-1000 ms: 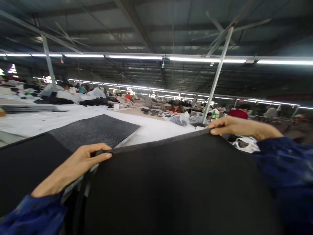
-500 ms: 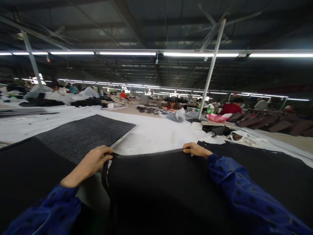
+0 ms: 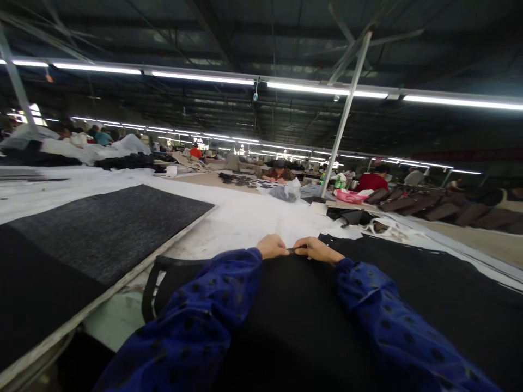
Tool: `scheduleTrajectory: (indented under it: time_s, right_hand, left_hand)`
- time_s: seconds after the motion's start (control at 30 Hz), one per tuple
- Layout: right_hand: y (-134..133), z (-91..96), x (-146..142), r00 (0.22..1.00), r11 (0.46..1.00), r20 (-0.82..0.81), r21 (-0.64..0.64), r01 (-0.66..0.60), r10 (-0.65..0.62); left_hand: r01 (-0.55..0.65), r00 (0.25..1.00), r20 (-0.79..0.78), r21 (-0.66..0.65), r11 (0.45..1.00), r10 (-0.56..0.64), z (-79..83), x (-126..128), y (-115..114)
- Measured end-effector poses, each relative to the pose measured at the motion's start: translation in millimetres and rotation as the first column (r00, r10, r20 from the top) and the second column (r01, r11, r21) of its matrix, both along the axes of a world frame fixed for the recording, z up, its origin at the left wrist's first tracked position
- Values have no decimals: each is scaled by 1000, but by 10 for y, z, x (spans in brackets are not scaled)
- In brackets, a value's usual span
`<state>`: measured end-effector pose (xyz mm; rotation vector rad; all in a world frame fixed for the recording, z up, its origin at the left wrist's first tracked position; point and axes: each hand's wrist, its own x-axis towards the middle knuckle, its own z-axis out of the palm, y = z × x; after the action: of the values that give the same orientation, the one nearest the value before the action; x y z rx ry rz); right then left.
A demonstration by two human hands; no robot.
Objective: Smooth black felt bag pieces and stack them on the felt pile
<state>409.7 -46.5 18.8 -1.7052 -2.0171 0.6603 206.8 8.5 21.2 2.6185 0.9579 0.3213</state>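
Note:
A large black fabric panel [image 3: 294, 321] spreads in front of me, its near part hanging down toward my body. Its far edge is pinched by my left hand [image 3: 273, 246], fingers closed on it. Right beside, my right hand [image 3: 317, 250] grips the same edge, the fingertips of both hands almost meeting. On the left the panel's corner curves over, with small white marks along its border. Both forearms wear blue sleeves with dark spots.
Dark grey felt-like sheet [image 3: 122, 223] and black material lie on the left tabletop. More black fabric [image 3: 429, 277] lies to the right. Farther off are a pink basket [image 3: 350, 196], a metal post [image 3: 347, 114], plastic-wrapped bundles [image 3: 286, 190] and several people at tables.
My left hand has moved right along the fabric's far edge, from the left corner to beside my right hand. My right hand stays at the edge. The view has shifted slightly.

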Motion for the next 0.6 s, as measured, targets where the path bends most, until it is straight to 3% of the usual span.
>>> scheduleTrajectory:
  time_s: [0.1, 0.2, 0.37, 0.6]
  right_hand:
    - [36, -25, 98, 1000, 1000, -26, -19, 5, -5]
    - [65, -41, 220, 999, 999, -35, -32, 37, -39]
    - [59, 7, 305, 996, 997, 39, 18, 77, -78]
    - [18, 140, 192, 953, 987, 303, 157, -29, -20]
  left_hand:
    - [-27, 995, 94, -1, 1000, 27, -207, 99, 1]
    - [-58, 987, 153, 18, 998, 54, -308, 122, 16]
    - [-73, 979, 195, 61, 995, 60, -335, 137, 13]
    - [-44, 981, 191, 107, 993, 23, -347, 141, 7]
